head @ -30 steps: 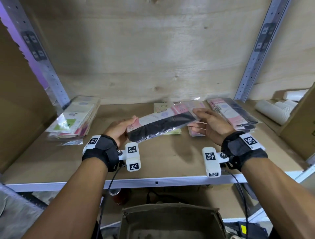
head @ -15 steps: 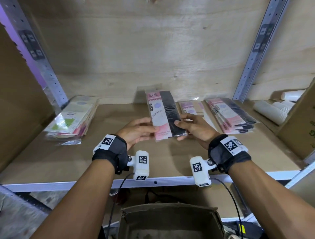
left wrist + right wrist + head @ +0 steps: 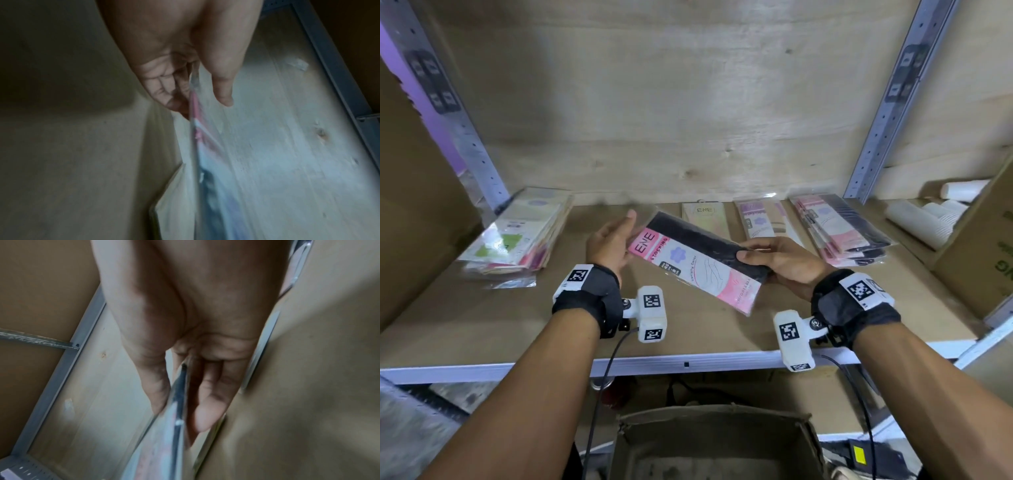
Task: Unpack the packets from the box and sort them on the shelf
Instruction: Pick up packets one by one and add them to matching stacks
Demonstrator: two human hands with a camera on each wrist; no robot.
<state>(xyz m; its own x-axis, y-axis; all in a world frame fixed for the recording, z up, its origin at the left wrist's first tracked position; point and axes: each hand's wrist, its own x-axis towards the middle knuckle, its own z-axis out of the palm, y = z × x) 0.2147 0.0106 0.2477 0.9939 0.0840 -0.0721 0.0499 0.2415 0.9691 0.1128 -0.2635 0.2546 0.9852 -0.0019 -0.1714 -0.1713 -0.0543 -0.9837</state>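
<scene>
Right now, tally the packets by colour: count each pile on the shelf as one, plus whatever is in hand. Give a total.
Pink-and-black packet, in the right hand grip: 1
Pink-and-black pile: 1
Purple pile: 1
Beige packet: 1
Mixed pile, far left: 1
Total: 5

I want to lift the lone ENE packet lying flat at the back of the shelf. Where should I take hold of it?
Take the ENE packet by its near short end, coming from the front. It is thin and lies flat on the shelf, so slide fingers under that edge and pinch with the thumb on top. The held stocking packet partly covers it now.
</scene>
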